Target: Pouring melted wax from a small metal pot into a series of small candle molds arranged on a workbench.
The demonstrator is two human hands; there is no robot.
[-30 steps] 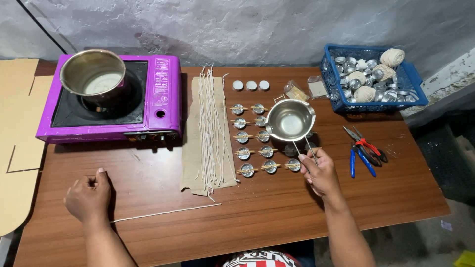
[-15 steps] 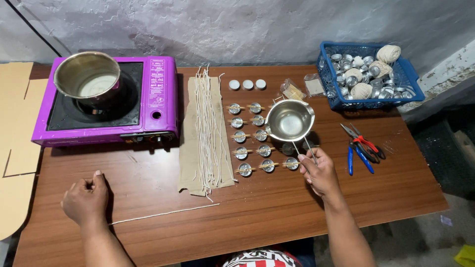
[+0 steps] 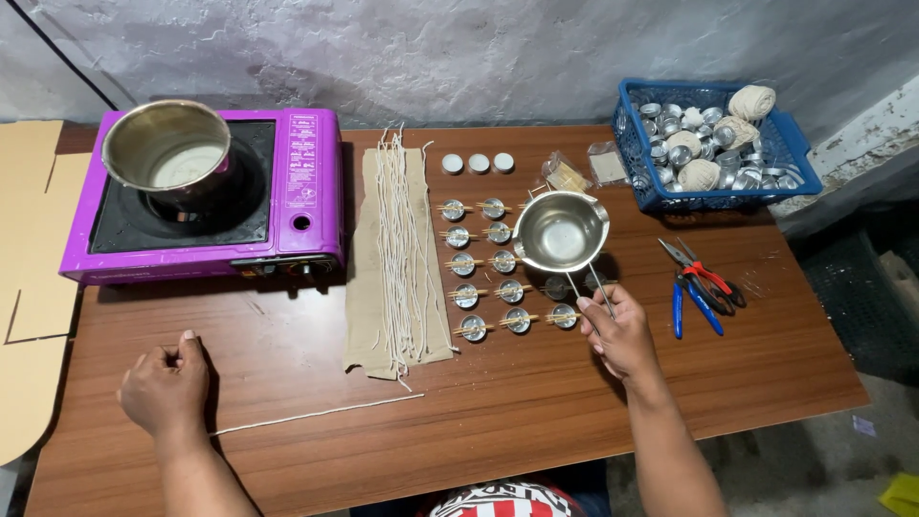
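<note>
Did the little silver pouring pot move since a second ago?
No. The little pouring pot, held by the right hand, hangs over the same rows of small tin cups, just as far from the purple stove as before.

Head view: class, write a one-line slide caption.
Right hand holds small steel pouring pot above tealight cups; left hand rests by loose wick.
</note>
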